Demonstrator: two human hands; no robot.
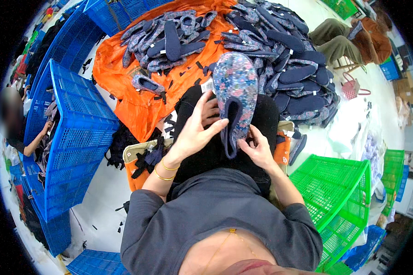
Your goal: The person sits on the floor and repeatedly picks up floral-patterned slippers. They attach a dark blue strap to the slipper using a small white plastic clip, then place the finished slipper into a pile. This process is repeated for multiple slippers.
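A floral blue-and-pink slipper (pixel 236 75) with a dark lining stands over my lap, toe pointing away and its opening toward me. My left hand (pixel 198 123) is at its left side, thumb on the edge of the opening and fingers reaching partly out of sight behind it. A white tag (pixel 207 85) sticks out by the left fingertips. Near the heel, on the right side, my right hand (pixel 258 147) pinches the slipper between thumb and fingers. On the orange sheet ahead lies a single similar slipper (pixel 147 85).
Piles of matching slippers (pixel 172 41) lie ahead on an orange sheet (pixel 112 68), with more slippers (pixel 298 75) at right. Blue crates (pixel 78 137) stand left, where another person reaches in. A green crate (pixel 330 188) is close on my right. Someone sits (pixel 339 43) at far right.
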